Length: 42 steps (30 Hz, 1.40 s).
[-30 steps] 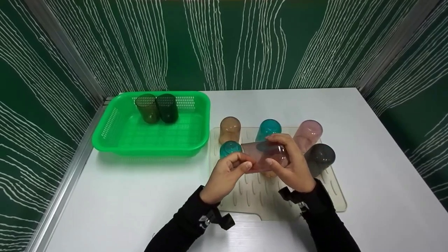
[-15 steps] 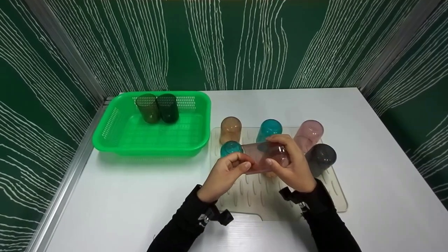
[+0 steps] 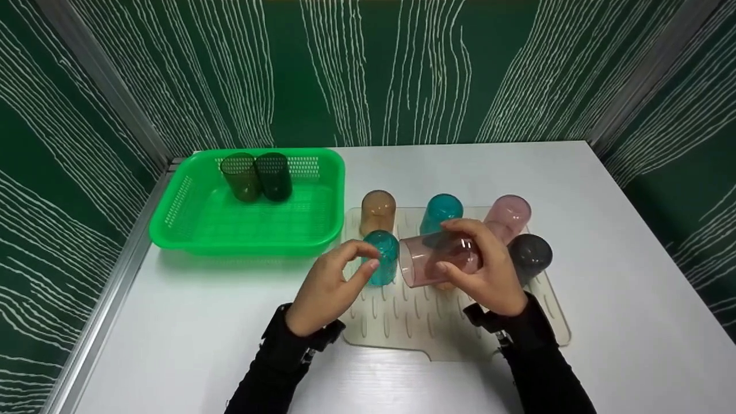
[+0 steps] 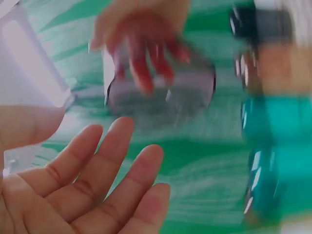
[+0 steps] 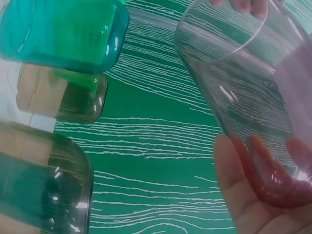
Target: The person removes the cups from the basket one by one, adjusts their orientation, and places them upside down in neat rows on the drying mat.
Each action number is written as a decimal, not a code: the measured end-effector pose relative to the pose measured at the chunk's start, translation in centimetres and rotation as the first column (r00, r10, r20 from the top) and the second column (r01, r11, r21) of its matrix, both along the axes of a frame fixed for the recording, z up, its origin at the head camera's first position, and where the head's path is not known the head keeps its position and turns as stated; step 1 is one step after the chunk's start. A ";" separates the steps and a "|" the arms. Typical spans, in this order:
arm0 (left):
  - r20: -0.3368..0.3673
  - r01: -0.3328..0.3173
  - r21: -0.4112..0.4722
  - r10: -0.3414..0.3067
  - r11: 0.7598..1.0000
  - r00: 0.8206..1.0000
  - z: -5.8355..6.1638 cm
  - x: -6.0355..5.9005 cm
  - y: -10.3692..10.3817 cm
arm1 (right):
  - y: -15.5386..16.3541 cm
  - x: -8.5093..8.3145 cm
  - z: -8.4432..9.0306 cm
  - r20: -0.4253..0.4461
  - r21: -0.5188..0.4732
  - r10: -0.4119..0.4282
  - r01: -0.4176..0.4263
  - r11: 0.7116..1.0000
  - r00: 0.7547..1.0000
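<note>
My right hand (image 3: 460, 248) grips a clear pink cup (image 3: 438, 260) that lies on its side above the beige ribbed drying mat (image 3: 425, 330), its mouth facing left. The right wrist view shows this pink cup (image 5: 253, 97) close up, with fingers (image 5: 243, 195) curled under its base. My left hand (image 3: 368, 259) is off the cup and hovers beside an upside-down teal cup (image 3: 382, 261), holding nothing. In the blurred left wrist view its fingers (image 4: 112, 170) are spread and relaxed before the pink cup (image 4: 161, 92).
More cups stand upside down on the mat: orange (image 3: 378, 211), teal (image 3: 441, 211), pink (image 3: 507, 216) and dark grey (image 3: 529, 256). A green basket (image 3: 172, 230) at the back left holds an olive cup (image 3: 240, 175) and a dark green cup (image 3: 274, 175). Green walls enclose the white table (image 3: 621, 276).
My left hand has let go of the pink cup and pulled back to the left. The right hand still holds the cup, now with its open mouth showing.
</note>
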State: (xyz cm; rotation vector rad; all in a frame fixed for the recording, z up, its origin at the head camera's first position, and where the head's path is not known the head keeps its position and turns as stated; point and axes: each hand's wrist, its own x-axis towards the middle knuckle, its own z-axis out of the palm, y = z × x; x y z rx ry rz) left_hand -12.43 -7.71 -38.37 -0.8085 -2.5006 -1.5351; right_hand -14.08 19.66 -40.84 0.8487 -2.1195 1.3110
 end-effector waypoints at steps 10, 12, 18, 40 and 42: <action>-0.222 -0.328 -0.174 0.288 0.929 0.932 0.3 -0.3 -2.7 | -1.8 -0.3 -0.4 -0.127 0.309 -0.055 0.092 0.946 0.990; -0.245 -0.351 -0.186 0.303 0.918 0.921 0.4 -0.4 -3.0 | -2.5 -0.3 -0.7 -0.147 0.382 -0.044 0.098 0.919 0.988; -0.277 -0.376 -0.186 0.319 0.908 0.906 0.4 -0.5 -3.4 | -4.7 -0.1 -1.4 -0.191 0.525 -0.008 0.109 0.844 0.981; -0.247 -0.421 -0.228 0.366 0.878 0.897 0.0 -0.5 -3.9 | -9.5 0.3 -4.0 -0.165 0.815 0.063 0.101 0.570 0.984; -0.243 -0.417 -0.231 0.363 0.879 0.900 0.0 -0.5 -3.9 | -9.6 0.4 -3.9 -0.167 0.822 0.060 0.105 0.559 0.984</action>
